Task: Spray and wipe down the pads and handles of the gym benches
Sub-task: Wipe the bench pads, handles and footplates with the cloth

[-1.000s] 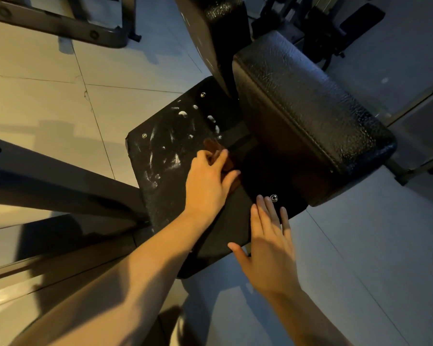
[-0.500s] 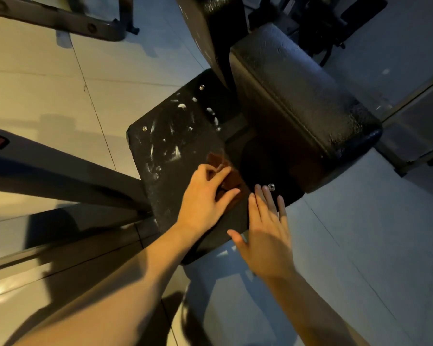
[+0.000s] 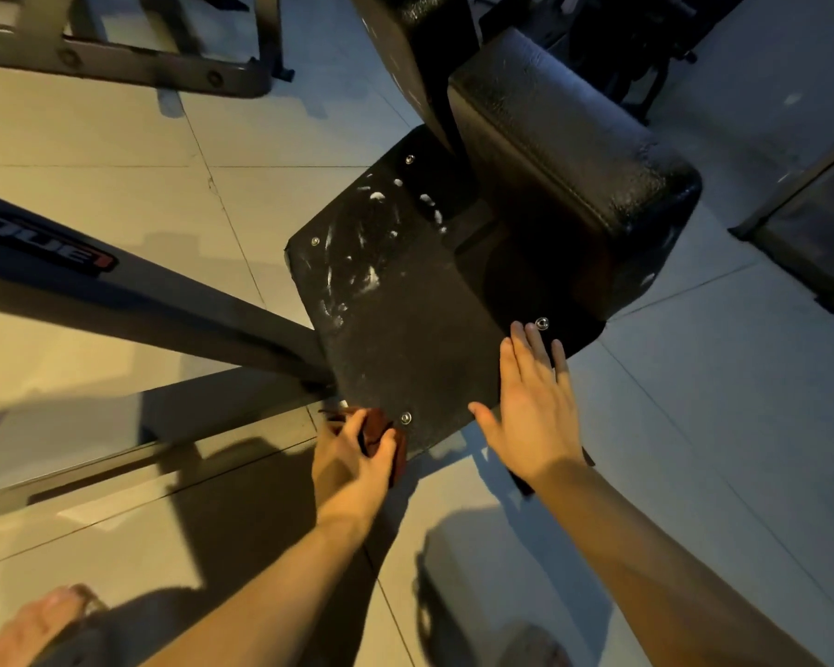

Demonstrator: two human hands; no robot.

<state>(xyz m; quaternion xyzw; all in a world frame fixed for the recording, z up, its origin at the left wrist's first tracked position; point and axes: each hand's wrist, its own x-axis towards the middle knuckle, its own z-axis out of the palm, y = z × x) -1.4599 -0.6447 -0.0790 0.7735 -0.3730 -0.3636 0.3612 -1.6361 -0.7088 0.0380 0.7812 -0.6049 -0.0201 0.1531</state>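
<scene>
Near left corner: a bare foot (image 3: 35,628) on the tiled floor (image 3: 116,151). Both forearms reach in from the near edge.

Left grip (image 3: 357,454): fingers and thumb curled round a bunched dark red cloth (image 3: 379,433), closed on it. It sits at the near corner of the flat black plate (image 3: 405,329), cloth touching the plate edge just beside the near bolt (image 3: 406,418).

Right grip (image 3: 533,406): fingers straight and together, thumb spread, holds nothing. Palm down over the plate's near-right edge, fingertips just beside the right bolt (image 3: 542,323). Pressing or only hovering, cannot tell.

The plate works as the worktop here. Its near half looks matte and free of foam.

White foam streaks (image 3: 357,267) remain on the far-left part. From the left grip they lie straight toward far, with the wiped stretch between. The band of streaks runs on a diagonal, from the plate's left edge up to its far side near the thick pad (image 3: 564,151).

The left grip is nearer the foam and has the cloth, so the coming stroke likely goes away from the body, along that diagonal. The right grip is further from it, to the right, likely a brace.

The thick pad stands far right, overhanging the plate, surface glossy with droplets. Far left: a grey frame beam (image 3: 140,300) runs under the plate's left edge.
</scene>
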